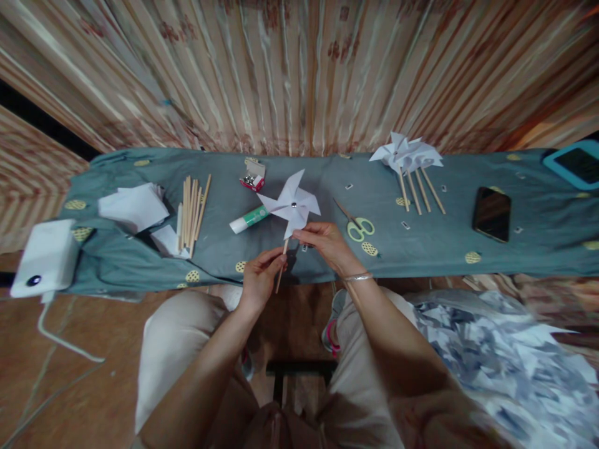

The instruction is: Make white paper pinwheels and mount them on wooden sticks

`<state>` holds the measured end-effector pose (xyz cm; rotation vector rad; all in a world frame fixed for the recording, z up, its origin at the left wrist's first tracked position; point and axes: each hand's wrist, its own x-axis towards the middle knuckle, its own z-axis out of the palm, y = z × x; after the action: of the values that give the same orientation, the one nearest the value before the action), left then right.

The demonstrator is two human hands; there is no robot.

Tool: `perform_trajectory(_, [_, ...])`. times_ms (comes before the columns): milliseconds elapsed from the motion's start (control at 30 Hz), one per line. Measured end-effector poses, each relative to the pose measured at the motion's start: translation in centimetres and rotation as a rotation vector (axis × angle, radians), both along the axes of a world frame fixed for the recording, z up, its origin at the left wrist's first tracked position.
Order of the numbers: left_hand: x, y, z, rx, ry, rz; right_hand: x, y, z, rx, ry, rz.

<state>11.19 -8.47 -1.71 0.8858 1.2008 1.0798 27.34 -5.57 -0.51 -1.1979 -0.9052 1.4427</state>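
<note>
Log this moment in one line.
Left hand: gripping wooden stick | Right hand: at lower blade of pinwheel | Glue stick: left of pinwheel | Scissors: right of pinwheel | Phone: right of scissors

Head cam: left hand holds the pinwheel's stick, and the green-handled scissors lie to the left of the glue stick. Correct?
Not quite: the green-handled scissors lie to the right of the glue stick, as the head view shows. The rest stands: the left hand holds the stick of the pinwheel.
</note>
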Motion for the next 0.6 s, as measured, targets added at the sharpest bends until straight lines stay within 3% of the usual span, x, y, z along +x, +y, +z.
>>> perform_trajectory(167, [-0.1, 0.0, -0.1, 0.002, -0.015, -0.002, 0.2, -0.2, 0.2, 0.025, -0.088, 0.045])
perform_trajectory(333, [0.0, 0.1, 0.0, -0.021, -0.025, 0.011, 3.2, -0.8, 1.1, 0.003, -0.181, 0.157])
perform_trajectory(467, [0.0, 0.1, 0.1, -0.013, -0.005, 0.008, 5.7, -0.9, 1.8, 0.023, -0.165, 0.062])
perform_trajectory(600, [0.0, 0.1, -0.1, -0.011, -0.001, 0.004, 6.4, -0.4, 1.6, 0.067, -0.083, -0.195])
